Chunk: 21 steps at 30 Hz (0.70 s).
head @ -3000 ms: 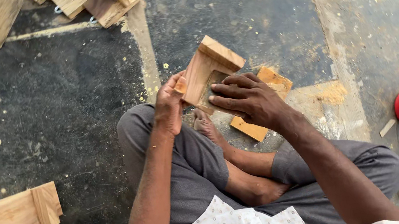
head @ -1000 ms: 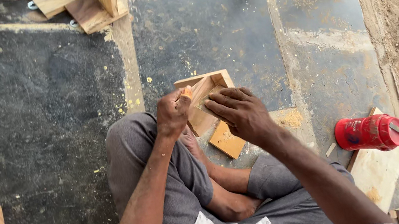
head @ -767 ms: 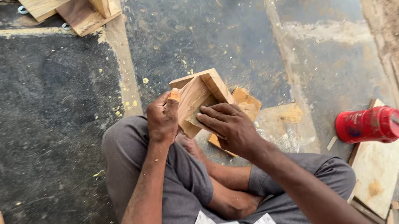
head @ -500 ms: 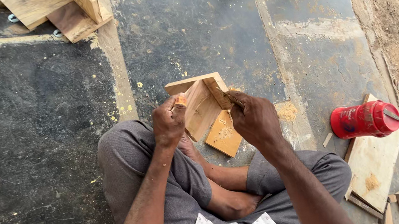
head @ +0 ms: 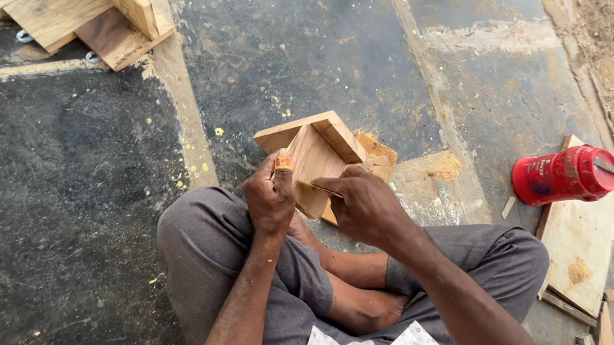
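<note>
Both hands, the left hand and right hand, grip one wooden bracket; one red can lies at three o'clock.

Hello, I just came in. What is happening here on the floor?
A person sits cross-legged on the floor and holds a small wooden assembly in front of the knees. The left hand grips its left side; something small and orange shows at the fingertips. The right hand holds the lower right part, with a thin item between the fingers that I cannot identify. A red can lies on its side on a board to the right. More wood pieces lie at top left.
</note>
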### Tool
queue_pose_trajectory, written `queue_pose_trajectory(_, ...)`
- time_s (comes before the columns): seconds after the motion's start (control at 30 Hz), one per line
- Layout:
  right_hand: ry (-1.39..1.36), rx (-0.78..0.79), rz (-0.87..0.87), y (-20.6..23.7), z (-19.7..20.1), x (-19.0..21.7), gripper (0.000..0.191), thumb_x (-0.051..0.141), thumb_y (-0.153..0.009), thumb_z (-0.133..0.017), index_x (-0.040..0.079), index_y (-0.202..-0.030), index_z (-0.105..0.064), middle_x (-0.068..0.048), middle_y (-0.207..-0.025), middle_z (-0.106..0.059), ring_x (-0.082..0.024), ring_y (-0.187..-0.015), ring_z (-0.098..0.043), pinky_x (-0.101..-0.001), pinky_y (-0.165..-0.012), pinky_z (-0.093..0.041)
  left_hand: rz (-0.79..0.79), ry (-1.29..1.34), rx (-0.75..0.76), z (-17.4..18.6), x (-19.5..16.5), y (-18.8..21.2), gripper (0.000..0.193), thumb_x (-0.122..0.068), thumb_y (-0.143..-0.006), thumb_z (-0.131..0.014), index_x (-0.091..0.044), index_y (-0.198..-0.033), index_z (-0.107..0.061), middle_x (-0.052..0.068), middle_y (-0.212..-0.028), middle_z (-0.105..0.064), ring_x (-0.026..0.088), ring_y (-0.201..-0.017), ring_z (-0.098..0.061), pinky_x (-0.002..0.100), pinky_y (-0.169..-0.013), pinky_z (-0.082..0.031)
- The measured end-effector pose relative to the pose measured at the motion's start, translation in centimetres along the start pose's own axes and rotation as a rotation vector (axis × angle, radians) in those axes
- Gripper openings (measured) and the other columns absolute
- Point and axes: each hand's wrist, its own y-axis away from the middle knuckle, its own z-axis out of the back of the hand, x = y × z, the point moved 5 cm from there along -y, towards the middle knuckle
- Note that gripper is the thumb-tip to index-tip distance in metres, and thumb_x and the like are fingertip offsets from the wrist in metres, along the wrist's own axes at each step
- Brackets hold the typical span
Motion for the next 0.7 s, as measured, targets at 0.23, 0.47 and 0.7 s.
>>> queue_pose_trajectory(0.23, 0.054, -0.082, -0.3, -2.2, 0.3, -2.5, 0.038, 0.009, -0.096, -0.06, 0.012, -0.133, -0.068, -0.017, -0.092, -0.071, -0.028, -0.082, -0.07, -0.0406, -0.071, -0.059, -0.021, -0.019, 0.02, -0.5, -0.1, 0.2, 0.052, -0.047, -0.101, -0.059, 0.0, -0.119, -0.071, 0.023, -0.097, -0.076, 0.034, -0.094, -0.078, 0.041, -0.076, -0.06)
queue_pose_trajectory(0.47, 0.022, -0.009, -0.23, -4.0, -0.3, -2.2, 0.051, -0.002, -0.088, -0.055, 0.016, -0.133, -0.07, -0.017, -0.101, -0.074, -0.026, -0.083, -0.072, -0.0383, -0.074, -0.061, -0.034, 0.042, 0.048, 0.1, 0.6, 0.3, 0.052, -0.046, -0.104, -0.056, 0.001, -0.12, -0.071, 0.021, -0.095, -0.077, 0.03, -0.09, -0.079, 0.038, -0.074, -0.061)
queue_pose_trajectory(0.7, -0.003, 0.122, -0.047, -1.8, -1.1, 0.6, 0.045, 0.0, -0.092, -0.052, 0.021, -0.124, -0.076, -0.011, -0.102, -0.078, -0.023, -0.084, -0.071, -0.0387, -0.074, -0.06, -0.001, 0.013, -0.003, -0.1, 1.3, 0.6, 0.05, -0.043, -0.104, -0.054, 0.001, -0.12, -0.071, 0.02, -0.091, -0.076, 0.029, -0.086, -0.078, 0.039, -0.073, -0.06)
